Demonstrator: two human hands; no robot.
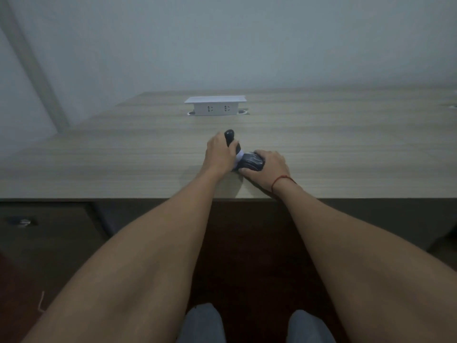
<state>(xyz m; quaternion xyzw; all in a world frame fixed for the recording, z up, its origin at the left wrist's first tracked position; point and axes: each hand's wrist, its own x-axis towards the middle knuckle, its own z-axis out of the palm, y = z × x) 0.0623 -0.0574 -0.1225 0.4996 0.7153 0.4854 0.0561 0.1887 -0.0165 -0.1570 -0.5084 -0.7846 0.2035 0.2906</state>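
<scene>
On the wooden desk (123,157), my left hand (218,154) grips a black oblong object (229,135) that sticks up out of my fist. Just to its right, my right hand (270,168) holds a black computer mouse (251,163), fingers curled round its far side and thumb at its near edge. A small pale, whitish thing (239,158) shows between the two hands; I cannot tell what it is. A red string circles my right wrist.
A white pop-up socket box (214,106) stands raised from the desk further back, centre. A plain wall rises behind the desk. The desk's dark front edge (99,201) runs across below my hands, with a drawer unit at lower left.
</scene>
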